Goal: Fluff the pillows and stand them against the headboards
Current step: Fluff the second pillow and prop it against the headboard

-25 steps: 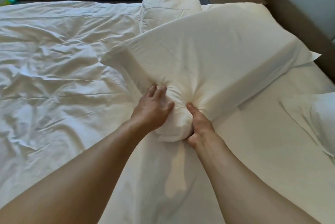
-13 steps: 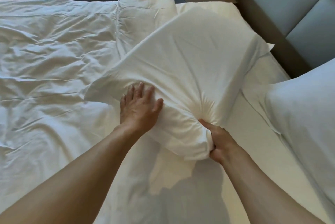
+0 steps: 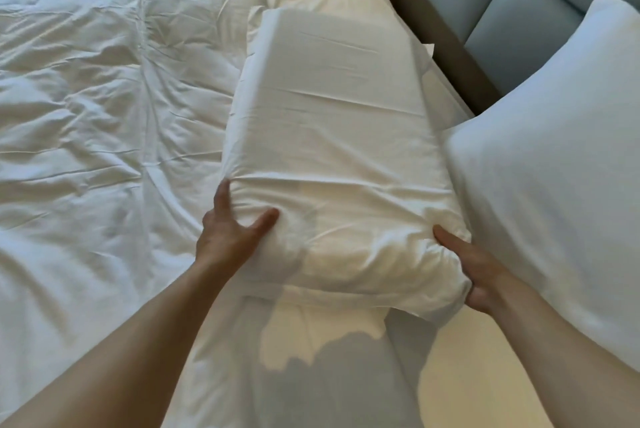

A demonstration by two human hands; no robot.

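On the rumpled bed (image 3: 86,123), both hands' fingers (image 3: 221,197) clamped around the pillow (image 3: 332,137).

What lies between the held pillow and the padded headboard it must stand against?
Nothing visible blocks it. Left hand and right hand grip the pillow; only bare sheet separates it from the headboard. The standing pillow sits beside it, against its right edge.

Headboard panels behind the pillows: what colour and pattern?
Grey-blue padded headboard, split by seams into rectangular panels; clearest at the head view's top right.
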